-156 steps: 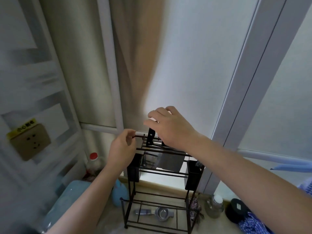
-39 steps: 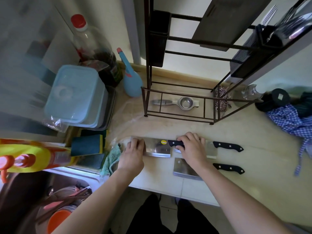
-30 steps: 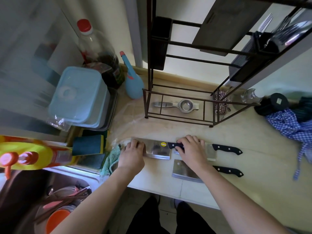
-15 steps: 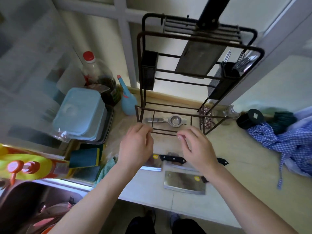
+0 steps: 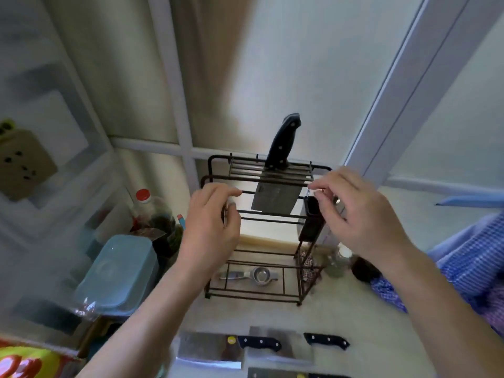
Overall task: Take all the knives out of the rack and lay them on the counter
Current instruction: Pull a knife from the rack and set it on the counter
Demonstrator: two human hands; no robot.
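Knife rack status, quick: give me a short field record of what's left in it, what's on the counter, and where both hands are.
rack: black wire frame, standing on the counter
still in rack: one cleaver, handle up, blade hanging through the top slots
on counter: three knives at least partly visible along the near edge, blades flat
left hand: raised at the rack's left side, holding nothing
right hand: raised at the rack's right side, holding nothing
rack base: metal strainer

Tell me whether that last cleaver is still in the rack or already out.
In. The cleaver hangs upright in the rack, handle above the top bars and blade below. Neither the left hand nor the right hand touches it.
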